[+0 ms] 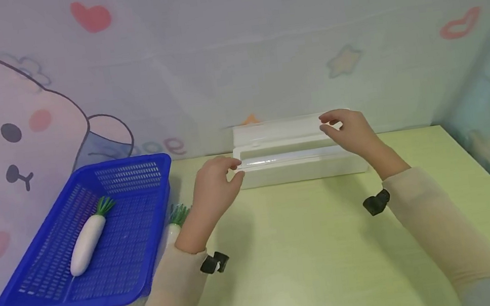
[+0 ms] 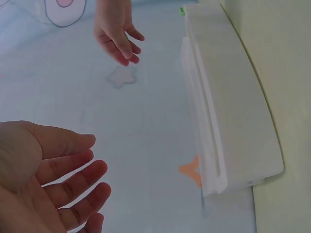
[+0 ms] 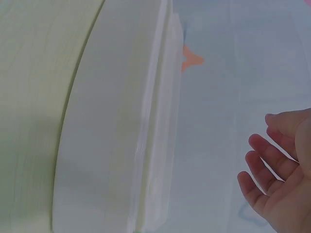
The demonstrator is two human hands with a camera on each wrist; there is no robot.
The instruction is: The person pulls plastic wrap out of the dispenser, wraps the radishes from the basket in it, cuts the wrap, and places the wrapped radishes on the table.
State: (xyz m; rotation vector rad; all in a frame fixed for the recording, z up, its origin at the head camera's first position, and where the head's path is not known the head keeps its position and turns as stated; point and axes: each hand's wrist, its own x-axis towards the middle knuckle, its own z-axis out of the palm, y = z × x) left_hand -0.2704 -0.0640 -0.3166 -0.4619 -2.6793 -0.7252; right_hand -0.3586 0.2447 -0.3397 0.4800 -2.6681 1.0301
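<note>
A long white box (image 1: pixel 302 171), shaped like a cling film dispenser, stands at the back of the table with its lid (image 1: pixel 276 131) raised. Along its front edge lies a glossy strip (image 1: pixel 273 158). My left hand (image 1: pixel 216 187) hovers by the box's left end, and the left wrist view shows its fingers (image 2: pixel 77 184) loosely bent with nothing in them. Above the right end is my right hand (image 1: pixel 350 132); its fingers (image 3: pixel 269 160) are relaxed and apart from the box in the right wrist view. A small green piece (image 2: pixel 182 10) shows at the box's far end.
On the left stands a blue plastic basket (image 1: pixel 153 225), a white radish (image 1: pixel 88 243) with green tops inside. Another radish (image 1: pixel 173 231) lies between the basket and my left forearm, partly covered by it. A printed cloth backdrop (image 1: pixel 223 48) rises behind the table (image 1: pixel 307 247).
</note>
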